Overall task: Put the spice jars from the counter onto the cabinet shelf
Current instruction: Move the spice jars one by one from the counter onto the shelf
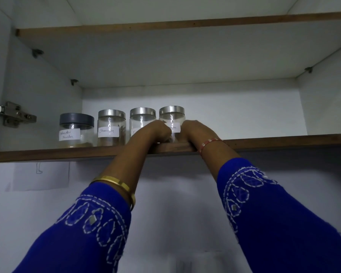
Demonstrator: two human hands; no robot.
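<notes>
You have four clear, glossy jars on the shelf (67, 153), whose front edge is brown wood with a matt grain: the three toward the right wear brushed metal lids (111, 113), the one nearest the left end a dull grey plastic lid (76, 118), and each carries a white paper label (108, 132). Your sleeves (83, 229) are blue cloth with raised white stitching and small shiny metal studs. A polished gold-coloured bangle (116, 184) rings one wrist, a red thread (211, 141) the other; the cabinet walls (47, 85) look smooth, matt white, and the hinge (14, 115) is bare metal.
</notes>
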